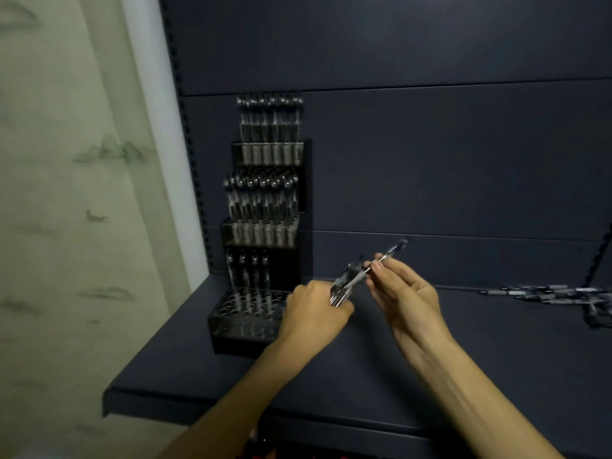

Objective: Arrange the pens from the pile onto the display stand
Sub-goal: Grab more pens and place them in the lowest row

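Left hand (313, 309): at frame centre, curled round a bundle of pens (344, 286) just right of the stand's lowest tier.
Right hand (405, 293): just right of centre, thumb and forefinger pinched one pen (387, 256), slanting up to the right, its lower end at the bundle.
Shelf (463, 352): dark, carrying stand and pile.
Display stand (261, 233): left of centre; upper two tiers looked full, bottom tier held four pens (248, 273) in its back row, front holes open.
Pile (563, 294): far right edge, well apart from the stand.
Advice: separate one pen fully, turn it upright, seat it in the next free hole.
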`<state>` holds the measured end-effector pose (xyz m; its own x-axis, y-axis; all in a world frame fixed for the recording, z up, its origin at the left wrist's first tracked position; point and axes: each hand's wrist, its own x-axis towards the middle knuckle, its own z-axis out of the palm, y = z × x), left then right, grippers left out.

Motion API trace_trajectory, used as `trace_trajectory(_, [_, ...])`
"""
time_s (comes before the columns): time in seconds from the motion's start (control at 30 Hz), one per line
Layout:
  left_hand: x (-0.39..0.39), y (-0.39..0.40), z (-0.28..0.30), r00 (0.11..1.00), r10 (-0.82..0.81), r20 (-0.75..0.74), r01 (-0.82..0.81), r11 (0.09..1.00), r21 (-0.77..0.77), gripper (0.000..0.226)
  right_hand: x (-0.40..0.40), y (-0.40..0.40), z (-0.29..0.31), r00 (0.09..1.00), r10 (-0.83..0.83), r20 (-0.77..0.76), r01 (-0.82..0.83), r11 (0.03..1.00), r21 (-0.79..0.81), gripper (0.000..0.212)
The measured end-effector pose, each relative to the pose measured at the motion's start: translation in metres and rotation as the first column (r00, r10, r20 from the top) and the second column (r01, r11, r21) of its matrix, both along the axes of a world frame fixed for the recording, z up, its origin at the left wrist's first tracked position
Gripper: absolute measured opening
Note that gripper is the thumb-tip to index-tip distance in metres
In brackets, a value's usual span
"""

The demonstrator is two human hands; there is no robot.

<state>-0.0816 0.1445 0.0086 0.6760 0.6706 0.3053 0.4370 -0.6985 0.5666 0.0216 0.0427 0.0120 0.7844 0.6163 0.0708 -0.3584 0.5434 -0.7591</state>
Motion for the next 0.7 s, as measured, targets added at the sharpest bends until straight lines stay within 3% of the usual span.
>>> trace_trajectory(0.23, [-0.087, 0.063, -0.006, 0.998, -0.032, 0.06, 0.034, 0.999, -0.032, 0.033, -0.044, 0.05, 0.012, 0.971, -0.171, 0.168, 0.17, 0.985, 0.021, 0.009])
trace_trajectory(0.3, [-0.111, 0.085, -0.013, 0.996, -0.038, 0.078, 0.041, 0.999, -0.036, 0.037, -0.057, 0.069, 0.007, 0.906, -0.25, 0.342, 0.287, 0.956, -0.061, 0.013])
trace_trajectory(0.43, [-0.139, 0.121, -0.023, 0.993, -0.025, 0.113, 0.03, 0.998, -0.048, 0.038, -0.075, 0.096, -0.004, 0.671, -0.282, 0.685, 0.51, 0.847, -0.152, 0.012])
trace_trajectory(0.53, [-0.149, 0.136, -0.027, 0.994, -0.021, 0.112, 0.028, 0.998, -0.059, 0.036, -0.08, 0.108, -0.008, 0.558, -0.25, 0.791, 0.583, 0.797, -0.159, 0.012])
trace_trajectory(0.7, [-0.153, 0.143, -0.028, 0.991, 0.002, 0.135, 0.007, 0.998, -0.063, 0.037, -0.073, 0.12, -0.015, 0.47, -0.176, 0.865, 0.639, 0.744, -0.195, 0.015])
